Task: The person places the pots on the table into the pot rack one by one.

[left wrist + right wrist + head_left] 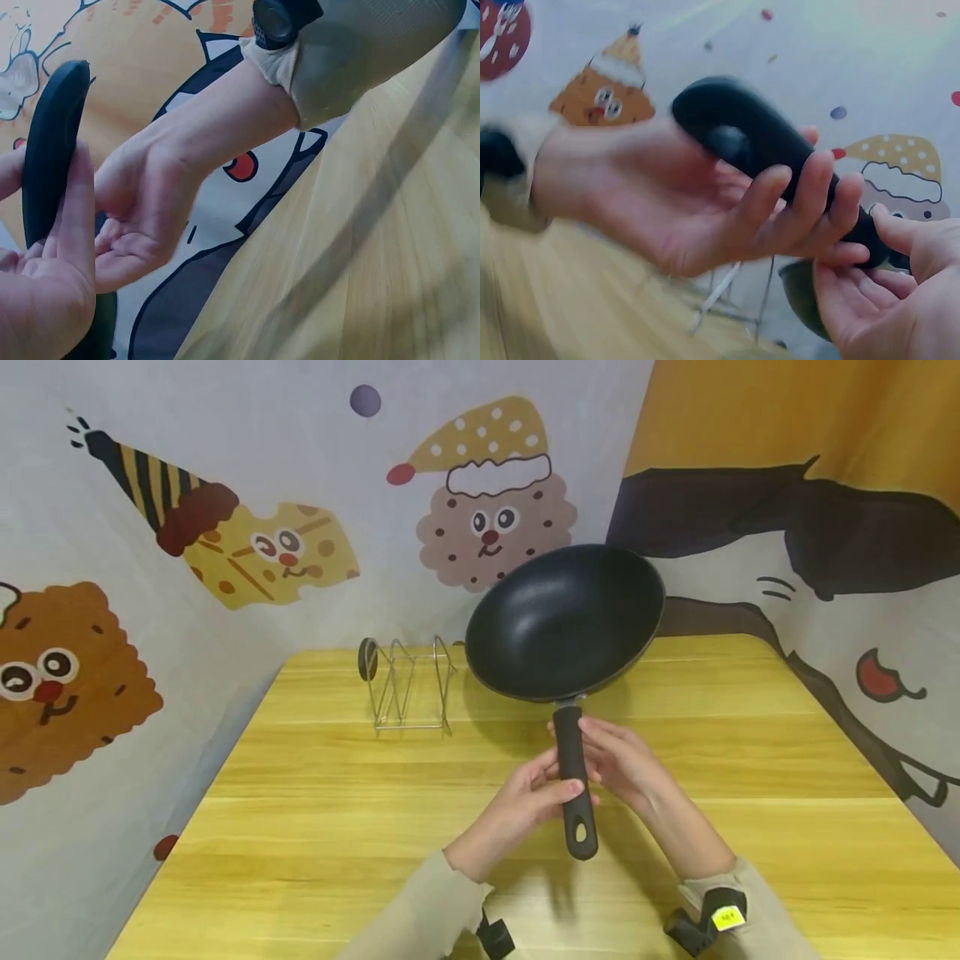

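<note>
A black frying pan [562, 622] is held up over the table, its bowl tilted so the dark inside faces me and its handle [576, 810] pointing down toward me. My left hand [528, 797] grips the middle of the handle, thumb across its front and fingers behind it. Higher up, close to the pan's bowl, my right hand [618, 760] holds the handle from the other side with thumb and fingers. In the right wrist view the left hand's fingers [810, 191] curl around the black handle, while the right hand [900, 292] pinches it nearer the pan.
A wire rack [408, 689] with a black round piece [367, 660] on its left end stands on the wooden table [322, 852], left of the pan. Cartoon-printed cloth [225, 410] hangs behind the table and along its sides.
</note>
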Demonstrator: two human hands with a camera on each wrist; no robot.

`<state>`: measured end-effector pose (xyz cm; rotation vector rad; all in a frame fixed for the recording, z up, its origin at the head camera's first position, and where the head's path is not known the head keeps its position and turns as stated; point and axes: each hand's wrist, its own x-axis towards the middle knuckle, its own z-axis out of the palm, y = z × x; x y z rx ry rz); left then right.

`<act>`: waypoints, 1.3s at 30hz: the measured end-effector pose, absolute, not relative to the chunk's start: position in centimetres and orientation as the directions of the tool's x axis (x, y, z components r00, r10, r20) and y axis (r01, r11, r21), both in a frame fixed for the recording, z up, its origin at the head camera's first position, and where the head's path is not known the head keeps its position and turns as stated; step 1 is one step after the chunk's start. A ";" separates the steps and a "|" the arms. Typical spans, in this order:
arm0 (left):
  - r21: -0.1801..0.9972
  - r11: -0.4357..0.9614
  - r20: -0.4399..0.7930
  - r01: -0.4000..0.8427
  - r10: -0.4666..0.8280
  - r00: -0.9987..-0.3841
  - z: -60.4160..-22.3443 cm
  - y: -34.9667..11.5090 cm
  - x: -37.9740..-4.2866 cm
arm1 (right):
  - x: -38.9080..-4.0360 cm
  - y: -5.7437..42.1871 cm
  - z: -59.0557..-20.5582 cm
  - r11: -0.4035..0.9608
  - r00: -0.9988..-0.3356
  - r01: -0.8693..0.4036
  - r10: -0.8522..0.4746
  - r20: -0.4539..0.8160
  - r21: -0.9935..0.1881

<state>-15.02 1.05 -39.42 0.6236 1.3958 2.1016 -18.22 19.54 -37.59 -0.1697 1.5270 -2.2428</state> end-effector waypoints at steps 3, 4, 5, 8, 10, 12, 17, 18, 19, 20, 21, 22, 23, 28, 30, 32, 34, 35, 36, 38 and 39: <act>0.920 -0.361 0.143 -0.154 0.674 -0.725 -39.5 1.0 -14.9 | -18.3 19.1 -37.1 -0.374 -0.874 0.277 -0.481 -0.070 -0.885; 0.916 -0.374 0.162 -0.146 0.677 -0.718 -39.6 0.9 -14.9 | -18.4 19.0 -36.9 -0.401 -0.859 0.285 -0.510 -0.046 -0.871; 0.910 -0.389 0.180 -0.142 0.679 -0.712 -39.6 0.9 -14.8 | -18.4 18.9 -36.8 -0.426 -0.843 0.293 -0.537 -0.021 -0.856; 0.894 -0.426 0.220 -0.136 0.684 -0.695 -39.7 0.9 -14.7 | -18.3 18.8 -36.5 -0.485 -0.803 0.306 -0.593 0.052 -0.819; 0.881 -0.452 0.247 -0.141 0.691 -0.679 -39.7 0.8 -14.7 | -18.3 18.7 -36.3 -0.491 -0.788 0.294 -0.610 0.082 -0.820; 0.866 -0.477 0.272 -0.151 0.702 -0.658 -39.7 0.6 -14.7 | -18.2 18.7 -36.1 -0.480 -0.789 0.263 -0.606 0.099 -0.837; 0.841 -0.497 0.284 -0.215 0.742 -0.607 -39.5 -0.1 -14.7 | -17.5 18.5 -35.6 -0.389 -0.848 0.123 -0.518 0.107 -0.913; 0.844 -0.485 0.269 -0.230 0.754 -0.599 -39.3 -0.3 -14.7 | -17.3 18.4 -35.6 -0.364 -0.863 0.096 -0.494 0.105 -0.927; 0.854 -0.462 0.248 -0.239 0.765 -0.594 -39.2 -0.6 -14.7 | -17.2 18.3 -35.5 -0.338 -0.877 0.073 -0.470 0.101 -0.938; 0.870 -0.429 0.217 -0.244 0.776 -0.592 -39.0 -0.8 -14.6 | -17.0 18.2 -35.5 -0.315 -0.888 0.057 -0.449 0.096 -0.947; 0.892 -0.383 0.175 -0.241 0.783 -0.598 -38.8 -1.1 -14.6 | -16.8 18.1 -35.5 -0.292 -0.901 0.046 -0.426 0.087 -0.955; 0.914 -0.333 0.131 -0.231 0.781 -0.610 -38.4 -1.2 -14.7 | -16.7 18.0 -35.5 -0.266 -0.913 0.033 -0.400 0.079 -0.963; 0.936 -0.281 0.090 -0.212 0.773 -0.627 -38.1 -1.4 -14.7 | -16.6 17.9 -35.5 -0.240 -0.925 0.022 -0.373 0.071 -0.971; 0.992 -0.026 -0.077 -0.125 0.662 -0.745 -36.4 -1.4 -14.7 | -16.5 17.4 -35.9 -0.093 -0.964 -0.014 -0.262 0.038 -0.996; 0.995 0.034 -0.094 -0.094 0.634 -0.767 -36.1 -1.4 -14.5 | -16.5 17.2 -36.1 -0.039 -0.968 -0.032 -0.246 0.041 -0.999; 0.996 0.063 -0.087 -0.061 0.625 -0.776 -36.1 -1.4 -14.4 | -16.6 17.1 -36.3 0.013 -0.968 -0.061 -0.244 0.056 -0.998; 0.998 0.057 -0.065 -0.038 0.631 -0.773 -36.3 -1.6 -14.4 | -16.6 16.9 -36.4 0.068 -0.967 -0.093 -0.246 0.073 -0.993; 0.998 0.044 -0.054 -0.034 0.638 -0.768 -36.5 -1.7 -14.4 | -16.7 16.8 -36.3 0.095 -0.966 -0.107 -0.246 0.081 -0.990; 0.999 0.031 -0.041 -0.028 0.645 -0.763 -36.6 -1.9 -14.4 | -16.7 16.7 -36.3 0.121 -0.966 -0.122 -0.244 0.089 -0.985; 1.000 -0.001 -0.018 -0.024 0.656 -0.755 -36.9 -2.2 -14.4 | -16.9 16.5 -36.0 0.170 -0.965 -0.147 -0.240 0.104 -0.974; 1.000 -0.018 -0.006 -0.024 0.663 -0.749 -37.0 -2.4 -14.5 | -16.9 16.4 -35.9 0.192 -0.965 -0.160 -0.237 0.112 -0.968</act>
